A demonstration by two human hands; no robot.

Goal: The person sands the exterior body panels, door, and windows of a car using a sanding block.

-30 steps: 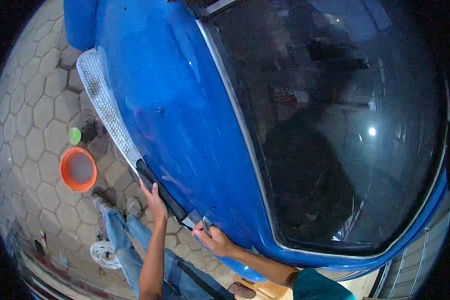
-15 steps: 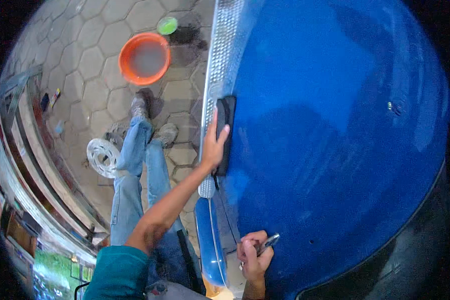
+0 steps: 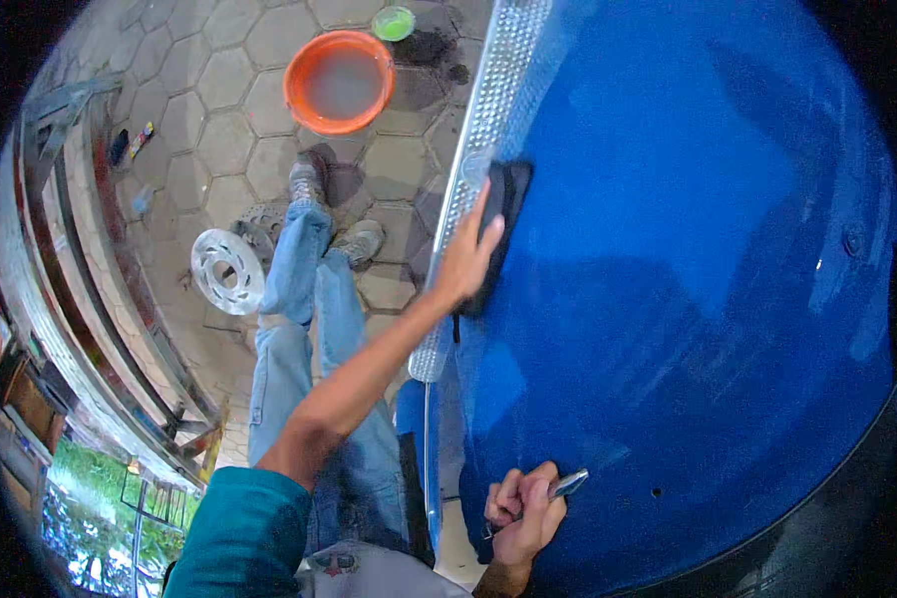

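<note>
My left hand [image 3: 465, 257] presses a dark sanding block [image 3: 500, 224] flat against the blue car body panel [image 3: 688, 249], right beside the car's perforated metal grille strip [image 3: 488, 130]. My right hand [image 3: 521, 506] rests low on the same panel, fingers curled around a slim grey metal tool [image 3: 566, 484] that pokes out to the right. My legs in blue jeans [image 3: 309, 329] stand on the paving to the left of the car.
An orange basin [image 3: 339, 82] with water and a small green bowl [image 3: 393, 22] sit on the hexagonal paving [image 3: 209, 130]. A white round disc [image 3: 227, 271] lies near my feet. A metal railing [image 3: 80, 289] runs along the left.
The view swung from the windscreen down to the car's side panel. My left hand with the block has slid a little further along the panel by the grille.
</note>
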